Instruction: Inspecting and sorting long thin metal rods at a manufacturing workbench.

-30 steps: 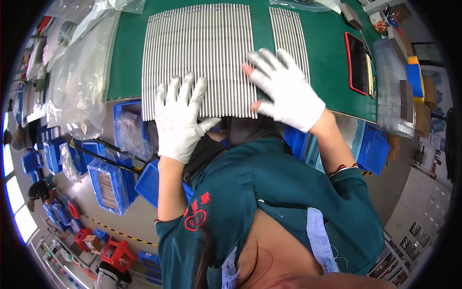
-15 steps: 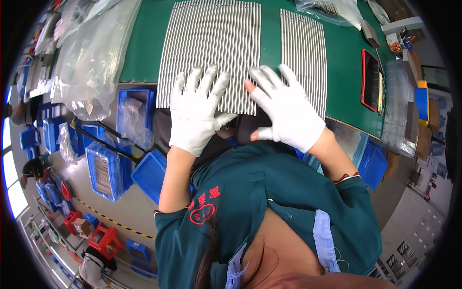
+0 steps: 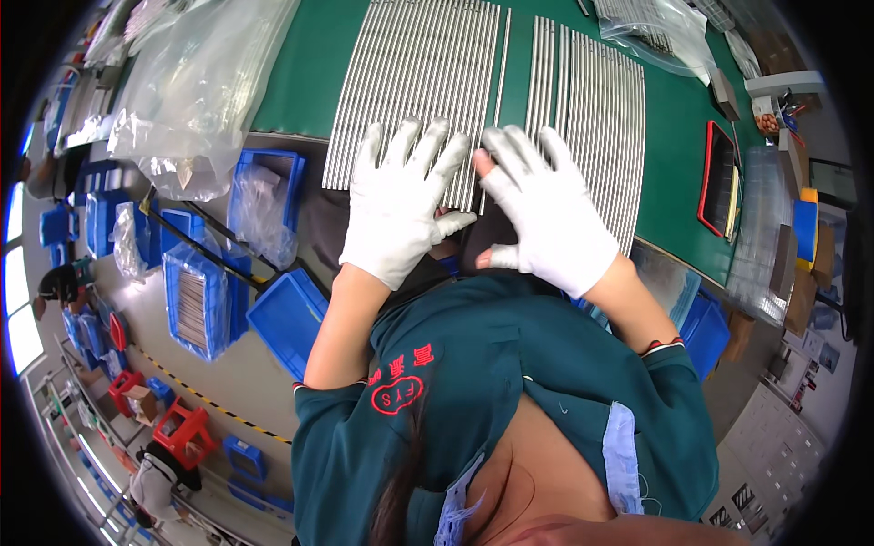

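Thin silvery metal rods lie side by side on a green tabletop, with a wide group (image 3: pixel 414 82) on the left and a narrower group (image 3: pixel 605 118) on the right. Between them lies a single metal rod (image 3: pixel 503 77). My left hand (image 3: pixel 391 209), in a white glove, rests with fingers spread over the near ends of the left group. My right hand (image 3: pixel 555 214) is open too, its gloved fingers stretched over the gap and the left side of the right group. Its thumb and index fingertips are bare. Both palms face down and hide the rod ends beneath.
Clear plastic bags (image 3: pixel 196 91) cover the table's left side. A red-edged phone-like device (image 3: pixel 717 177) lies to the right, near clear plastic sheets (image 3: pixel 757 218). Below the table's left edge stand blue bins (image 3: pixel 289 318), one holding rods (image 3: pixel 191 305). Another bag with rods (image 3: pixel 651 32) lies far right.
One rod now lies apart from the left group, in the gap. A few rods at the right group's left side show a narrow space beside them. The view has shifted slightly.
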